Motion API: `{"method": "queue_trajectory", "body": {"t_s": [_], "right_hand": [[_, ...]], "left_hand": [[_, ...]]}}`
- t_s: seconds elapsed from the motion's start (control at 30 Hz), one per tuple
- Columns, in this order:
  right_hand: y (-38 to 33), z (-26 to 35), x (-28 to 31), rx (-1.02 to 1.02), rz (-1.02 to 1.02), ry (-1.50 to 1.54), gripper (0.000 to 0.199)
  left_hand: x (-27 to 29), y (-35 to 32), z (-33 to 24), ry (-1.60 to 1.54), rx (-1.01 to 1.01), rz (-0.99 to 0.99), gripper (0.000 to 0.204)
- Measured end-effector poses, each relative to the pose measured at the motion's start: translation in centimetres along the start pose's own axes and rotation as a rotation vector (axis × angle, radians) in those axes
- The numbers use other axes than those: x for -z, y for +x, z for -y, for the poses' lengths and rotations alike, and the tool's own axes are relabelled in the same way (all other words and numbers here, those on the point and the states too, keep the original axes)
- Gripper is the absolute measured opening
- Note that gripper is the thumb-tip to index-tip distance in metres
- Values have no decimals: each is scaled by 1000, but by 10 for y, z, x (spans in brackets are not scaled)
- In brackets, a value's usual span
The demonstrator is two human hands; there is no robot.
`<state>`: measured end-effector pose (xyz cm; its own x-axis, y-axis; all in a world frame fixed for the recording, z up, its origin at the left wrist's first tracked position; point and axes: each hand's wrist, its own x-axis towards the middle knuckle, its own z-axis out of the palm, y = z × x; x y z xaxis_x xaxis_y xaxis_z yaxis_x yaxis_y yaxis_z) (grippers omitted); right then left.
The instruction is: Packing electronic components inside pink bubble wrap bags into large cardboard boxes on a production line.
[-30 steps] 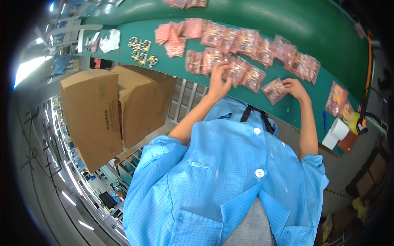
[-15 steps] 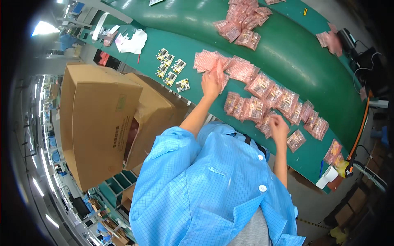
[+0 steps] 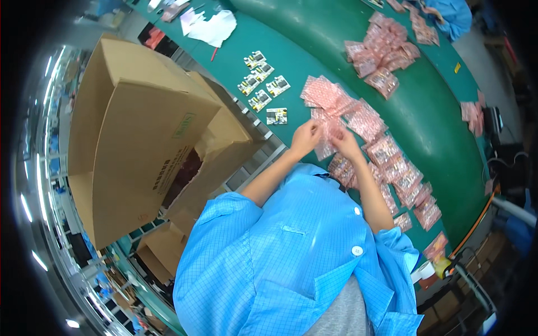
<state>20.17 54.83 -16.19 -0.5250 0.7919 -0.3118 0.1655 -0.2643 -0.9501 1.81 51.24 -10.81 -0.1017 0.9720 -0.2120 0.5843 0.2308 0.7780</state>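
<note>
A pink bubble-wrap bag (image 3: 325,119) is stretched between my two hands over the near side of the green bench. My left hand (image 3: 306,139) pinches its left edge, and my right hand (image 3: 346,142) has fingers closed on its right edge. Just beyond lies a stack of flat pink bubble bags (image 3: 320,92). Left of my hands, several bare circuit boards (image 3: 277,116) rest on the bench. Rows of bagged circuit boards (image 3: 392,159) spread to the right, some partly hidden behind my right forearm.
A large open cardboard box (image 3: 140,145) stands at the left beside the bench. Across the green belt (image 3: 443,112) lies a heap of filled pink bags (image 3: 384,45). White cloth or sheeting (image 3: 216,28) lies at the far left; a tape roll (image 3: 426,271) sits at the right end.
My right hand has moved left from the bagged boards to the bubble bag. My left hand has drawn the bag toward me from the stack. The view has shifted.
</note>
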Motion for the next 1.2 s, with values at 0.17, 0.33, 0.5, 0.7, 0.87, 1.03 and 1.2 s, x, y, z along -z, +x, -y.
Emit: {"method": "queue_trajectory", "body": {"t_s": [0.17,0.33,0.5,0.7,0.87,1.03,1.2], "right_hand": [[6,-27,-41,-62,-151,-283,34],[-1,11,-45,41,-334,-721,39],[-13,49,-42,48,-197,-316,47],[-12,45,-63,215,-274,-227,56],[-33,6,-25,-154,-345,24,53],[-45,-9,-24,-159,-410,279,44],[-44,8,-22,-288,-422,413,47]], "left_hand": [[61,7,70,450,-130,-325,77],[81,29,121,895,-89,-133,84],[70,28,81,400,80,-138,75],[-2,-6,16,-600,385,198,58],[-12,-20,26,-690,373,214,51],[-7,-44,64,439,-495,128,47],[10,-52,74,570,-512,178,42]]}}
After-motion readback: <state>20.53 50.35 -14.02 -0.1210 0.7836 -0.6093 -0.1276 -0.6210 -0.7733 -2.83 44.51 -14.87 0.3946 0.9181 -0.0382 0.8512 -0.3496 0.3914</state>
